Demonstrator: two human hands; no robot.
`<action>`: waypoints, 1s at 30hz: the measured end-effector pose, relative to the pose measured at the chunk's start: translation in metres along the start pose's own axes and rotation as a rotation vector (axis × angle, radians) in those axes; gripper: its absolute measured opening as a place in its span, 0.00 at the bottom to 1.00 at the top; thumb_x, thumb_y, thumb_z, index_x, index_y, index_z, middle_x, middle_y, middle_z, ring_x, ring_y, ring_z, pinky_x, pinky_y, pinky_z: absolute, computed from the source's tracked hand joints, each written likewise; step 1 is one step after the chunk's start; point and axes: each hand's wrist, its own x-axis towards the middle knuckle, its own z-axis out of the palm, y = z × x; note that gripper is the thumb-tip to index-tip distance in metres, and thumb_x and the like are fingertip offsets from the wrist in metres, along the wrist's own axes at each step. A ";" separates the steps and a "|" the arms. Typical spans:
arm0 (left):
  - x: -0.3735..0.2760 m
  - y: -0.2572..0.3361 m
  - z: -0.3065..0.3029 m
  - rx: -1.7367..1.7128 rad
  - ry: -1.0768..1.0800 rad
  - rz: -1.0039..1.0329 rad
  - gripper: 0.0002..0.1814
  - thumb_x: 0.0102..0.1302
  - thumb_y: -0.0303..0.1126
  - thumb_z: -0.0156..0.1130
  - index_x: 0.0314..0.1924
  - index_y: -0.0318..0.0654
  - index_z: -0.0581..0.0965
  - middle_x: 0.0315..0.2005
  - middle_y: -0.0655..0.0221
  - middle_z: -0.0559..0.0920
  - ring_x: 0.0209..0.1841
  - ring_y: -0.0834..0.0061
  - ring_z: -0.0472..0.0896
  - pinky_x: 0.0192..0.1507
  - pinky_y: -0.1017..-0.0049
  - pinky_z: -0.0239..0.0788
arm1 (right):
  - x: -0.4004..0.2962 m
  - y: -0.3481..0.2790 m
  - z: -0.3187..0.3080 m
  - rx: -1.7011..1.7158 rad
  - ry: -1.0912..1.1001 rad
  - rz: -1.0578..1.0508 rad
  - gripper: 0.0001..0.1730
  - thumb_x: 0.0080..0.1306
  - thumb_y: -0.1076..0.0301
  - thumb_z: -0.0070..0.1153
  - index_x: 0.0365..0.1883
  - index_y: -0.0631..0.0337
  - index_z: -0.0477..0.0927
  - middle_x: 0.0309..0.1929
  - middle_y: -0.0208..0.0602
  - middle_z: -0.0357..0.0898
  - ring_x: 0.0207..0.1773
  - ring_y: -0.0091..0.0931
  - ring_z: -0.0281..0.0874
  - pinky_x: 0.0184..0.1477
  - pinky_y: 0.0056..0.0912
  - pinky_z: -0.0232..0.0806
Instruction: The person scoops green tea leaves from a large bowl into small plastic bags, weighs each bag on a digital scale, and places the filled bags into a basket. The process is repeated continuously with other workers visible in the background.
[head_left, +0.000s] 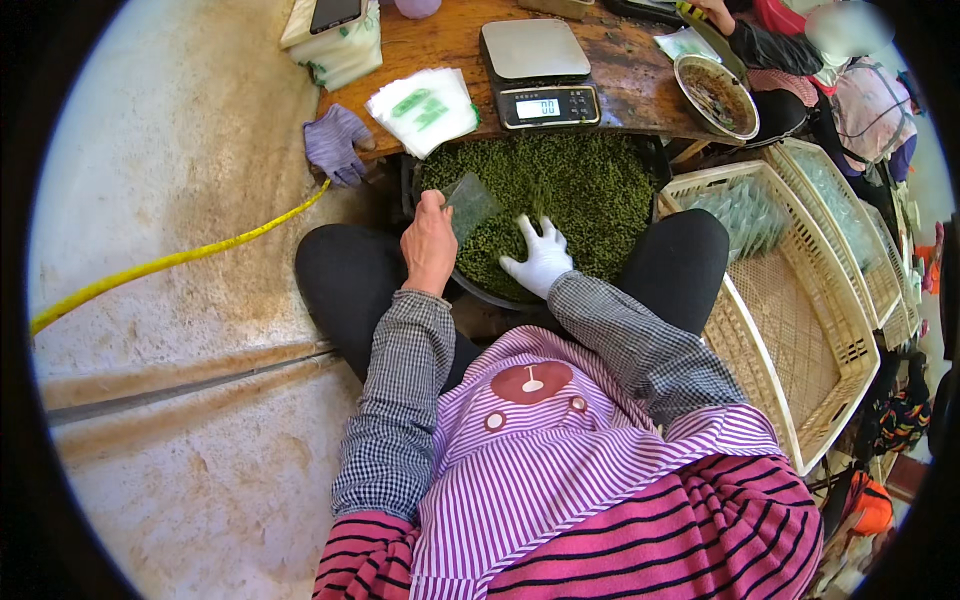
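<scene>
A large dark tub holds many small green peppercorn-like berries (600, 180) between my knees. My bare left hand (431, 244) grips a clear plastic bag (471, 204) above the tub's left side. Over the berries, my right hand (541, 255), in a white glove, has its fingers spread, and a few berries blur in the air just beyond its fingertips. Behind the tub, a digital scale (536, 49) with a lit display stands on a wooden table (630, 45). A stack of printed plastic bags (424, 109) lies left of the scale.
A purple glove (336, 145) hangs at the table's left corner, near a yellow hose (187, 253). A metal bowl (716, 97) is at the table's right edge. Plastic crates (825, 322) with filled bags (742, 217) stand at right. A co-worker's hand (718, 13) shows at the top right.
</scene>
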 end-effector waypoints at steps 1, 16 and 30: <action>0.001 -0.001 0.004 -0.003 0.033 0.032 0.07 0.70 0.32 0.53 0.46 0.42 0.69 0.37 0.57 0.79 0.35 0.49 0.78 0.35 0.56 0.70 | -0.001 -0.005 0.001 0.039 0.080 -0.032 0.41 0.59 0.47 0.62 0.70 0.40 0.62 0.74 0.47 0.49 0.72 0.48 0.54 0.67 0.53 0.60; -0.010 0.007 0.050 0.226 -0.302 0.349 0.03 0.54 0.22 0.62 0.28 0.34 0.83 0.51 0.54 0.80 0.24 0.61 0.80 0.31 0.64 0.76 | 0.005 -0.031 -0.110 1.878 -0.251 -0.171 0.31 0.71 0.45 0.51 0.65 0.55 0.69 0.65 0.35 0.68 0.65 0.29 0.66 0.68 0.37 0.58; -0.019 0.001 0.056 0.014 -0.256 0.483 0.05 0.53 0.22 0.63 0.31 0.36 0.83 0.27 0.56 0.77 0.32 0.57 0.81 0.36 0.61 0.75 | 0.022 -0.017 -0.057 -0.277 0.360 -0.415 0.31 0.52 0.70 0.65 0.57 0.51 0.75 0.44 0.39 0.75 0.50 0.39 0.74 0.53 0.44 0.66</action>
